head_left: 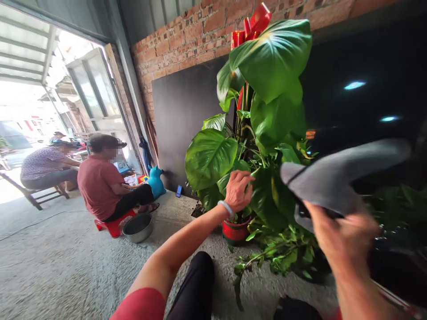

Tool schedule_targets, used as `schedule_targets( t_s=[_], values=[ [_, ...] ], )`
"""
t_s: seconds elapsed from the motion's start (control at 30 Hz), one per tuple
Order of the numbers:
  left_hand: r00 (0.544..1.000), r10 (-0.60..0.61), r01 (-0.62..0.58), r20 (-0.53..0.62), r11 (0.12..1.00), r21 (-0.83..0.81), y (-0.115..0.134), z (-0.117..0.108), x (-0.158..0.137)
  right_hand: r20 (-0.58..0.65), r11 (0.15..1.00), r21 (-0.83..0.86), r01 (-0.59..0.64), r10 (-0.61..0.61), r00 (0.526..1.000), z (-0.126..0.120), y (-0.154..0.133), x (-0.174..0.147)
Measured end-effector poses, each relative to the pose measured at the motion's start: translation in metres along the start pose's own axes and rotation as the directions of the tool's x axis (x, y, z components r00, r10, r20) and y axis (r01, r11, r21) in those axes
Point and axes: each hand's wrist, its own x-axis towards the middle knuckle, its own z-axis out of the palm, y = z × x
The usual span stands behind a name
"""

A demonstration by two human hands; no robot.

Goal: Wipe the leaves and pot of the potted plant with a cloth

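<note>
A tall potted plant [211, 153] with broad green leaves stands before me in a red pot [235, 231]. My left hand [238, 192], with a pale bangle at the wrist, reaches into its lower leaves. The fingers are curled at a leaf edge or stem; the exact contact is partly hidden. On the right, my right hand [343, 226] grips what looks like a grey cap [333, 171], smeared by motion, with a dark strap across one end. The cap is in front of the plant's right side. A red ribbon [260, 20] tops the plant.
To the left, a person [100, 178] sits on a red stool [113, 226] beside a metal basin [137, 227]. Another person [46, 162] sits behind. A blue animal-shaped toy [156, 182] and a phone [179, 191] are near the wall. Low leafy stems [283, 255] spread over the concrete floor.
</note>
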Motion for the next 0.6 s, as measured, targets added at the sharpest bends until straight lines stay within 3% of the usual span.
schedule_targets(
  t_s=[0.07,0.13,0.17,0.2,0.23,0.27,0.3,0.33,0.4,0.43,0.47,0.5,0.53,0.6],
  values=[
    [0.993,-0.114,0.117,0.032,0.989,-0.088,-0.010,-0.011,-0.043,0.253,0.998,0.055,0.018,-0.031,0.967,0.029,-0.001,-0.016],
    [0.951,-0.308,0.310,0.040,0.935,-0.169,-0.027,-0.020,-0.077,0.565,0.996,0.088,0.026,-0.072,0.822,0.042,0.010,-0.047],
    [0.895,-0.444,0.439,0.025,0.872,-0.219,-0.037,-0.024,-0.088,0.668,0.994,0.108,0.022,-0.089,0.739,0.040,0.016,-0.063],
    [0.808,-0.590,0.567,0.008,0.773,-0.286,-0.046,-0.027,-0.094,0.727,0.991,0.135,0.006,-0.104,0.679,0.033,0.021,-0.075],
    [0.697,-0.717,0.667,0.003,0.646,-0.373,-0.055,-0.031,-0.097,0.744,0.987,0.162,-0.019,-0.109,0.659,0.022,0.022,-0.081],
    [0.583,-0.812,0.722,0.022,0.506,-0.473,-0.063,-0.035,-0.096,0.725,0.983,0.180,-0.046,-0.100,0.681,0.009,0.020,-0.081],
    [0.491,-0.869,0.733,0.066,0.371,-0.570,-0.068,-0.038,-0.092,0.666,0.980,0.191,-0.059,-0.085,0.741,-0.005,0.013,-0.074],
    [0.434,-0.892,0.715,0.129,0.254,-0.652,-0.071,-0.039,-0.086,0.562,0.981,0.186,-0.051,-0.064,0.824,-0.016,0.001,-0.062],
    [0.413,-0.875,0.650,0.253,0.089,-0.755,-0.071,-0.037,-0.073,0.217,0.992,0.126,0.020,-0.048,0.975,-0.023,-0.029,-0.030],
    [0.422,-0.855,0.624,0.303,0.031,-0.781,-0.069,-0.033,-0.067,0.035,0.992,0.090,0.083,-0.086,0.996,-0.016,-0.044,-0.014],
    [0.425,-0.838,0.606,0.341,-0.015,-0.795,-0.066,-0.028,-0.063,-0.100,0.984,0.078,0.160,-0.151,0.983,-0.003,-0.056,-0.002],
    [0.421,-0.830,0.594,0.366,-0.052,-0.803,-0.063,-0.021,-0.060,-0.141,0.967,0.085,0.241,-0.228,0.963,0.015,-0.064,0.005],
    [0.409,-0.829,0.584,0.381,-0.083,-0.808,-0.060,-0.014,-0.060,-0.107,0.942,0.110,0.318,-0.307,0.946,0.036,-0.067,0.005],
    [0.371,-0.844,0.565,0.387,-0.126,-0.816,-0.057,-0.002,-0.065,0.212,0.901,0.155,0.404,-0.430,0.878,0.077,-0.056,-0.013]
  ],
)
